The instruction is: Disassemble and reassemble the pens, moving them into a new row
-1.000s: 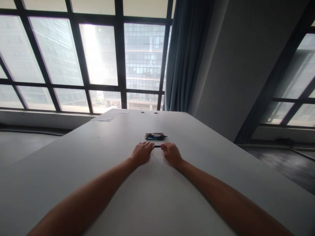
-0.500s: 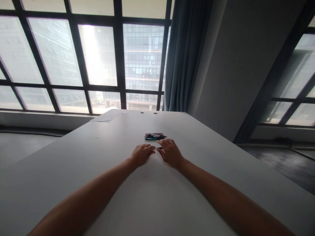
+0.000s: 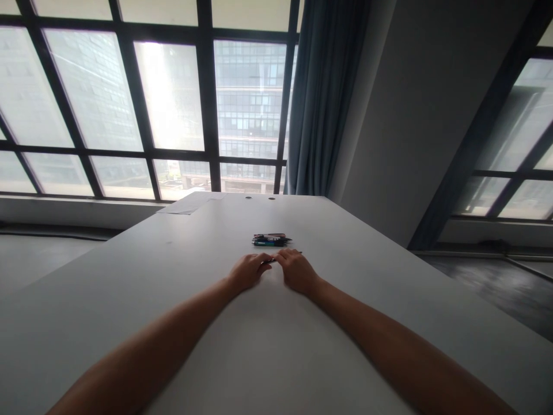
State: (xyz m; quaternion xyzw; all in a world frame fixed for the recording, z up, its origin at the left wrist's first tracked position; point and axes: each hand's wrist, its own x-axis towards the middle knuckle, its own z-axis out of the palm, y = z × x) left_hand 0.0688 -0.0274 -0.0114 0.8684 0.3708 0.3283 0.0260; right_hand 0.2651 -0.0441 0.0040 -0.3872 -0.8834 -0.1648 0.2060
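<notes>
My left hand [image 3: 248, 271] is closed, thumb and fingers pinching the near end of a slim dark pen [image 3: 268, 261]. Close beside it, my right hand [image 3: 298, 272] has its fingers bent over the same pen, and a thin tip pokes out past the knuckles on the right. Most of the pen's length is covered by the fingers. Just beyond both hands lies a small pile of pens [image 3: 271, 239], dark ones with a blue-green one at the near side and a reddish one at the far side.
The long white table [image 3: 216, 357] stretches away towards the windows. Flat sheets of paper [image 3: 184, 204] lie at its far left corner, and two round dark holes [image 3: 260, 198] sit near the far edge. A blue-grey curtain [image 3: 317, 104] hangs behind, beside a grey pillar.
My right hand's fingers have come down and closed over the pen, where they were more spread before. A pen tip now shows to the right of that hand. The pile has stayed put.
</notes>
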